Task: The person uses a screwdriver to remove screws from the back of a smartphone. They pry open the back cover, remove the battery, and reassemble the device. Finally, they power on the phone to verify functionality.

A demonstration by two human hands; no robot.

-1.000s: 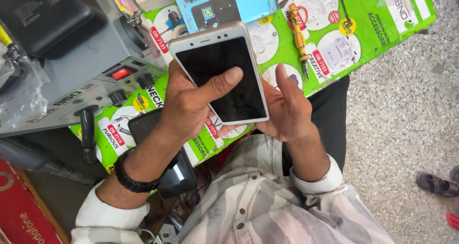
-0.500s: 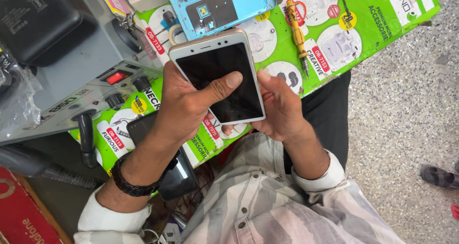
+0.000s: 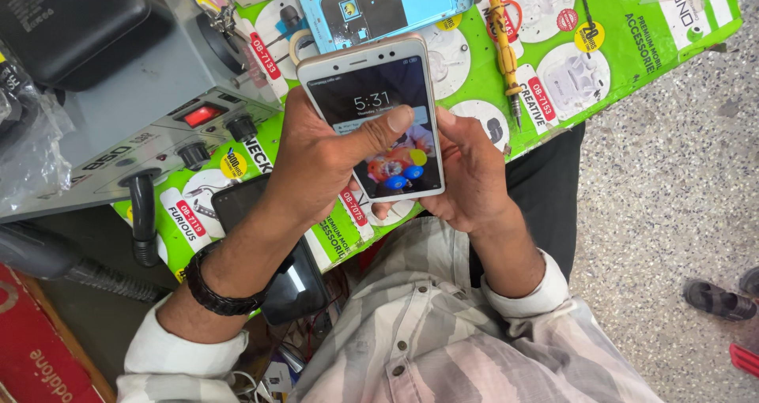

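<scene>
Both hands share 1 phone (image 3: 378,118) in the head view, the only view there is. My left hand (image 3: 320,162) wraps the phone's left edge from behind, its thumb laid flat across the lit screen. My right hand (image 3: 466,170) cups the right edge and lower corner, fingers curled behind the body. Each hand is closed on the phone, which is held in the air, screen up, just above the near edge of the green mat (image 3: 632,47) and over my lap.

Risks, as I judge them: the hold is mostly on the edges, with 1 thumb on glass. If either hand loosens, the phone could tip off the other palm and drop past the mat edge onto the speckled floor (image 3: 672,197), where the glass would likely crack. The thumb lying across the display could also trigger stray touches.

Just beyond the phone lies a blue opened phone back (image 3: 387,4), and to its right a yellow-handled screwdriver (image 3: 506,47). A careless push forward could knock either, scatter small parts or scratch the screen on the tool tip.

To the left stands a grey hot-air station (image 3: 150,111) with a red switch; its black hose (image 3: 142,213) hangs near my left wrist. Snagging it with the wristband (image 3: 213,292) could tug the arm. Another dark phone (image 3: 285,276) sits under the left forearm and could be nudged off.
</scene>
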